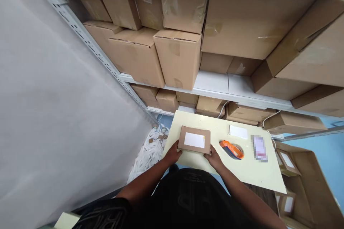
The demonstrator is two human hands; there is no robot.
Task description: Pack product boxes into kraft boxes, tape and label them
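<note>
Head view: small labelled cardboard box [194,140] lies flat on the bench [258,173], centre of frame, close to the bench's near edge. Left hand [172,154] is closed on its near-left corner and right hand [213,158] on its near-right corner, so both hold the box. Fingertips are partly hidden, so we can't tell how far they wrap.

The white label faces up, uncovered. Orange tape dispenser [231,149] sits just right of the right hand, apart from the box. White pad [238,131] is beyond it. Open carton [319,189] at lower right holds more labelled boxes. Paper strips [149,154] litter the floor left of the bench. Stacked cartons [177,55] on the shelf fill the upper frame.

Our read: the two-corner grip looks sound. We'd hold the box level, thumbs off the label, right wrist clear of the dispenser.
</note>
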